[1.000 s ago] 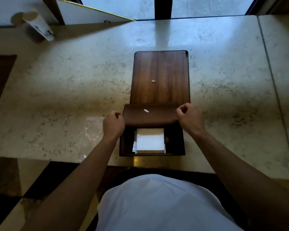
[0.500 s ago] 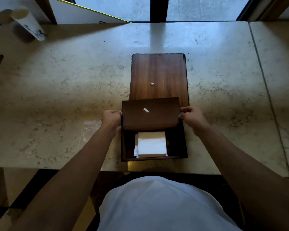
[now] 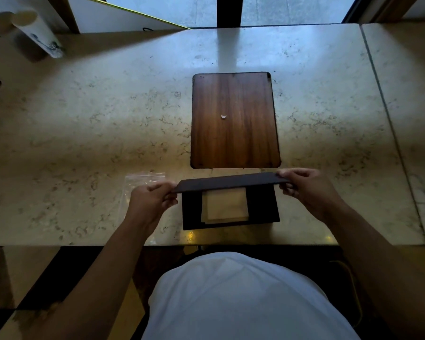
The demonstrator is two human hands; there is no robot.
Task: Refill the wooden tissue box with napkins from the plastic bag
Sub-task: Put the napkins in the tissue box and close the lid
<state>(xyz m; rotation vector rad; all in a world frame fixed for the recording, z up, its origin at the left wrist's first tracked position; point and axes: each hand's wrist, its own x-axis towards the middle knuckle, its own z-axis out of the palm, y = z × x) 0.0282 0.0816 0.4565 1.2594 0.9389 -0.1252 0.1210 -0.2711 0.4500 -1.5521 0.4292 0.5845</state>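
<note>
Left hand (image 3: pixel 150 204) and right hand (image 3: pixel 307 190), fingers pinching opposite ends of thin dark wooden lid (image 3: pixel 231 182), over dark square wooden tissue box (image 3: pixel 263 209) holding pale folded napkins (image 3: pixel 225 206); crinkled clear plastic bag (image 3: pixel 138 182) at 9 o'clock, smooth rounded walnut board (image 3: pixel 234 120) at 12 on veined marble worktop (image 3: pixel 108 133)

I see a dim scene: cool daylight enters from the window (image 3: pixel 290 9) at the far edge, glaring on the marble counter (image 3: pixel 108 123). The near side falls into warm shadow, and the frame's edges bow and look soft.
</note>
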